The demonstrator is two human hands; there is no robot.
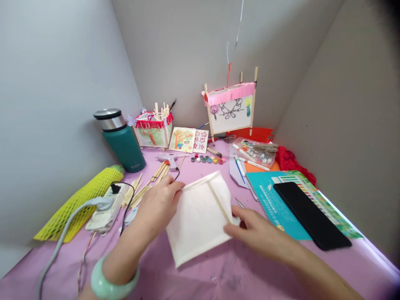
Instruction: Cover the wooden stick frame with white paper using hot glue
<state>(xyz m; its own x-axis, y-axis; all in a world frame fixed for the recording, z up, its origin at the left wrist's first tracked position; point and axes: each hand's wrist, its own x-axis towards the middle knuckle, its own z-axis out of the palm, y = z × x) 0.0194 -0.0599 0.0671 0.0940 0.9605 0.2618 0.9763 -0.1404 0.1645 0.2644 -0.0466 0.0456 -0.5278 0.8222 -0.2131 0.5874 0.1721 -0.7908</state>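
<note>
A white paper panel (196,225) with thin wooden sticks along its edges is tilted above the table in front of me. One stick (218,202) runs down near its right side, and some white paper extends past it. My left hand (161,200), with a pale green bangle on the wrist, pinches the panel's upper left edge. At the lower right, my right hand (253,227) is closed with thumb and fingers around the stick and the panel's edge. Pointed metal tips (240,203) show just above the right hand; the rest of that tool is hidden.
A glue gun (168,159), loose sticks (134,191) and a power strip (106,208) with cords lie left, near a green bottle (123,146). Paint pots (208,159) and a decorated lantern (231,108) hanging from a wire are behind. A black phone (312,214) rests on a booklet (268,200) at right.
</note>
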